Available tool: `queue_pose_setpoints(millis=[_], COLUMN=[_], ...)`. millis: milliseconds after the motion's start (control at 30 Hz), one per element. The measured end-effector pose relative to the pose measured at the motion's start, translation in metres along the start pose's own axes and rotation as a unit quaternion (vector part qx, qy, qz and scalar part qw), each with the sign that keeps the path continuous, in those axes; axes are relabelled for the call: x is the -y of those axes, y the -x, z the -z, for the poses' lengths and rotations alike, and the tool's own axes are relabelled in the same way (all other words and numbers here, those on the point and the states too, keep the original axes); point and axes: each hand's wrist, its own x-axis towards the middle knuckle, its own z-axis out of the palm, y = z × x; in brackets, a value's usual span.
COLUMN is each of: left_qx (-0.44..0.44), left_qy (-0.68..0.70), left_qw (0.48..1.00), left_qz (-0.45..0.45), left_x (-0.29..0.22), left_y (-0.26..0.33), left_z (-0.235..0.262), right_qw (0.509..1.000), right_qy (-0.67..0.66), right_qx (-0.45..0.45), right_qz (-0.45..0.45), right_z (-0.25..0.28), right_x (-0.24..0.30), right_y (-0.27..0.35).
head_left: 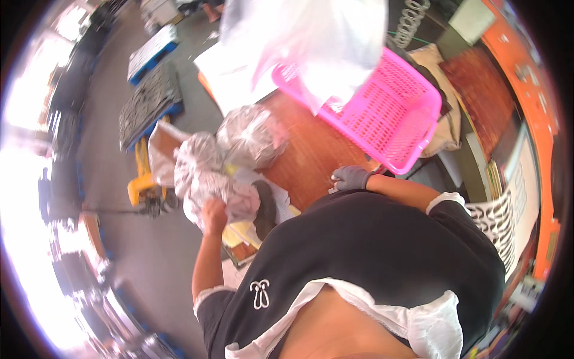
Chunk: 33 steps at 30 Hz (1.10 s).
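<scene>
At the left edge of the table, my left hand (213,215) is closed against a filled translucent plastic bag (200,170), gripping its near side. Another full, crumpled clear bag (251,136) rests right behind it. What the bags contain is too blurred to name. My right hand (353,178), in a grey glove, is near my waist at the table's front edge with its fingers curled in. Whatever those fingers hold, if anything, cannot be made out. Beyond that hand lies a bright pink perforated plastic basket (388,113), partly covered by a large translucent plastic sheet or bag (323,48).
The reddish-brown wooden table (311,140) spans the middle. Papers and a dark grey object (265,209) lie near my left arm. A yellow pallet jack (143,179) and loaded blue pallets (152,105) stand on the floor at left. An orange frame (526,78) rises at right.
</scene>
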Motion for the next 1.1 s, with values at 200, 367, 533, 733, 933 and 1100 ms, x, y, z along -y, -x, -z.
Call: queue_pose_setpoints(millis=[200,367,533,733,933,1100], left_qx=[0.307,0.433,0.321,0.326,0.365,0.302], left_qy=[-0.066,-0.098,0.036,0.473,0.616,0.556], left_qw=[0.931,0.860,0.937,0.798,0.597,0.734], left_qz=[0.184,0.251,0.129,0.182,0.361,0.248], left_x=[-0.014,-0.042,-0.069,-0.146,-0.224,-0.208], left_y=[0.050,0.007,-0.061,-0.139,-0.168,-0.171], left_z=[-0.003,0.017,-0.027,-0.108,-0.174,-0.258], right_qw=[0.935,0.852,0.945,0.921,0.918,0.856], right_qy=[-0.053,0.244,0.063,0.088,0.065,-0.029], right_qx=[-0.344,-0.460,-0.230,-0.307,-0.391,-0.515], right_qz=[0.060,-0.051,-0.225,-0.224,-0.018,0.028], right_z=[0.035,0.065,0.046,0.016,-0.020,-0.058], right_x=[0.017,-0.027,-0.044,-0.039,-0.024,-0.047], right_y=[0.043,0.075,0.083,0.080,0.096,0.158])
